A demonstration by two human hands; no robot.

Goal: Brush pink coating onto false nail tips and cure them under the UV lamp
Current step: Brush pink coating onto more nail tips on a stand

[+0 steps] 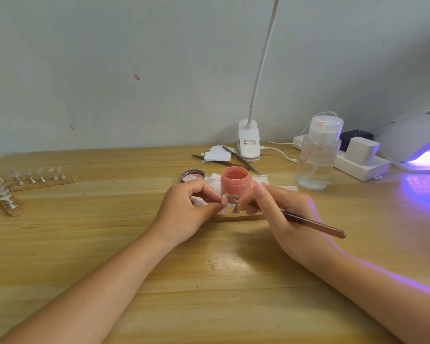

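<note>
Pale pink nail tip [224, 200] on small metal stand, pinched betw thumb and fingers of left hand [187, 214], held just above wooden holder strip [236, 216] at table centre. Strip carries more metal stands; one stand [235, 207] upright just right of the tip. Right hand [281, 214] curled round brush [313, 223], fingers closed on handle, brown handle end pointing right and toward camera; bristle end hidden behind fingers, can't tell if it touches the tip.

Directly behind hands: open jar of pink coating [234, 182] on white tissue [210, 181], jar lid [192, 175] lying just left of it. Jar and right-hand fingers crowd the far side of strip; right part of strip covered by right hand.

Further back: white pads [217, 153] w/ two thin tools [236, 157] across them, clip-lamp base [249, 144] w/ white gooseneck going up. Right of jar: clear pump bottle [318, 155], pink smears on it. Behind that, power strip [358, 162] w/ white adapter. Far right edge: UV lamp [417, 137], lit, violet glow spilling on table [109, 244] and on right forearm.

Far left: two more wooden strips [45, 182] w/ clear tips on stands, well apart from the work.
</note>
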